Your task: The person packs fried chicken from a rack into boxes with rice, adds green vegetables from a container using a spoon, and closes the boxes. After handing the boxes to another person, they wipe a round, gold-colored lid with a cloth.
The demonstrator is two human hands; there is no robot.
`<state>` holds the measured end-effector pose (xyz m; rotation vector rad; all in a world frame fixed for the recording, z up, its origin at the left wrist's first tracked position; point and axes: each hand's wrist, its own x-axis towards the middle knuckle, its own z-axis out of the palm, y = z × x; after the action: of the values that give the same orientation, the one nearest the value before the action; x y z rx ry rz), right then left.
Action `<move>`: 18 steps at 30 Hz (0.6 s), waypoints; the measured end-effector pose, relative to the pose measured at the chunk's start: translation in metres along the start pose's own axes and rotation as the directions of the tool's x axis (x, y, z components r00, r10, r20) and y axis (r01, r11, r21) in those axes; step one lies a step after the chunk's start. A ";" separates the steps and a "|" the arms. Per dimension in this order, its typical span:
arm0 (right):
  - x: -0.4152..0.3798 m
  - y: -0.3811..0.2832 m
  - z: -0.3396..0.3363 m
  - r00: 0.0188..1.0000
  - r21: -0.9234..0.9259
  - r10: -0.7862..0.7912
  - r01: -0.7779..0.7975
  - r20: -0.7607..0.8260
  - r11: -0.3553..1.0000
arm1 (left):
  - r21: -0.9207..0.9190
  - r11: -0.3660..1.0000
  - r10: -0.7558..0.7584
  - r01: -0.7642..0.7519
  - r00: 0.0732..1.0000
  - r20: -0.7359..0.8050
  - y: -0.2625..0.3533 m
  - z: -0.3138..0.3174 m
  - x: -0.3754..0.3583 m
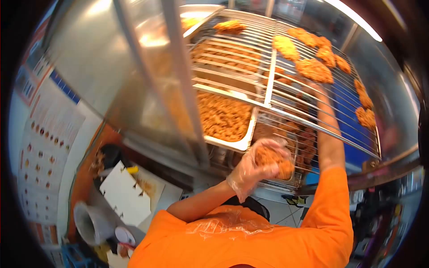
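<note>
My left hand (246,171), in a clear plastic glove, is wrapped round a piece of breaded fried chicken (271,157) in front of the warming cabinet. My right hand (316,90) reaches in beneath the upper wire rack (292,117). Rack bars and fried pieces cover its fingers, so their grip is hidden. Right above it, a large flat fried piece (314,70) lies on the rack. More browned pieces (306,142) sit on a lower level beside my right forearm. A metal tray (242,144) of small fried bites stands left of centre.
Several fried pieces (364,117) lie along the rack's right side. A sliding glass door (172,89) with a metal frame borders the cabinet's left. Below it are a white board (126,194) and a clear plastic container (91,222). A printed menu (44,161) hangs at far left.
</note>
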<state>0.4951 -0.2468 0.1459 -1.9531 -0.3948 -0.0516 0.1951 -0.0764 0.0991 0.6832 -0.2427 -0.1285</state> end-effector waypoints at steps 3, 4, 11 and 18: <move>-0.049 0.015 -0.010 1.000 0.102 0.016 -0.016 -0.004 0.995 | -0.049 0.998 -0.036 0.042 0.994 0.102 0.003 -0.008 -0.037; -0.075 0.025 -0.019 1.000 0.137 0.018 -0.016 -0.012 0.990 | -0.116 0.986 -0.113 0.123 0.990 0.085 0.015 -0.005 -0.053; -0.221 -0.076 0.063 0.866 0.198 -0.186 0.103 0.465 0.975 | -0.164 0.985 0.028 -0.056 0.985 -0.171 -0.008 -0.022 -0.163; -0.190 -0.131 0.165 0.510 0.378 -0.611 0.492 0.605 0.784 | 0.079 0.878 0.411 -0.472 0.660 -0.629 -0.080 0.049 -0.308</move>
<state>0.2528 -0.0990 0.1532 -1.5336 -1.5073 0.3261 -0.1177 -0.1068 0.0295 0.5213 0.2567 0.5654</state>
